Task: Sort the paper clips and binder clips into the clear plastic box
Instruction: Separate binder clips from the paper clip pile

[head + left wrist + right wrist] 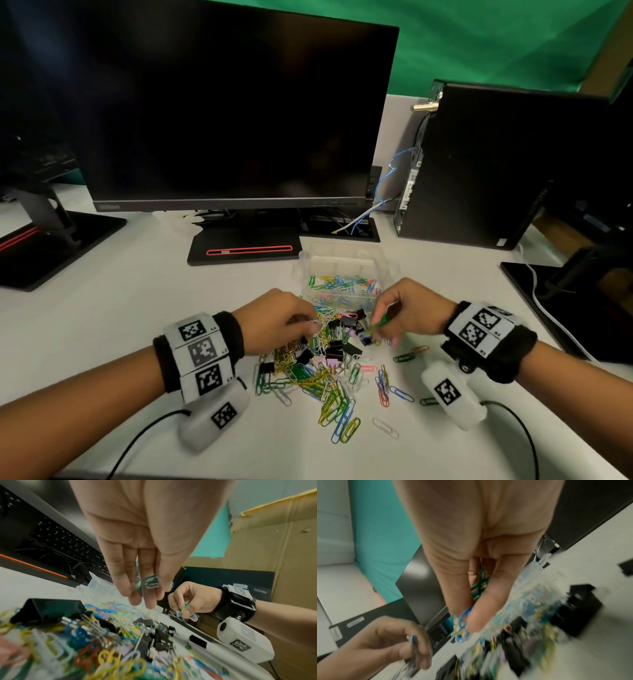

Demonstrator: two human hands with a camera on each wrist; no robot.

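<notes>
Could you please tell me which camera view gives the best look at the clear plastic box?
The head view: the clear plastic box sits whole on the desk beyond the clip pile, with coloured paper clips inside. The left wrist view shows only one corner behind the left hand. The right wrist view shows it as a blur.

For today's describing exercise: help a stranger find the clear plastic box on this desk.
Start at the large dark monitor. Right of its stand lies the clear plastic box, beyond both hands. Unlike the loose pile nearer the person, its paper clips sit inside see-through walls.

Office desk: monitor (219, 102), computer tower (479, 164), cables.
</notes>
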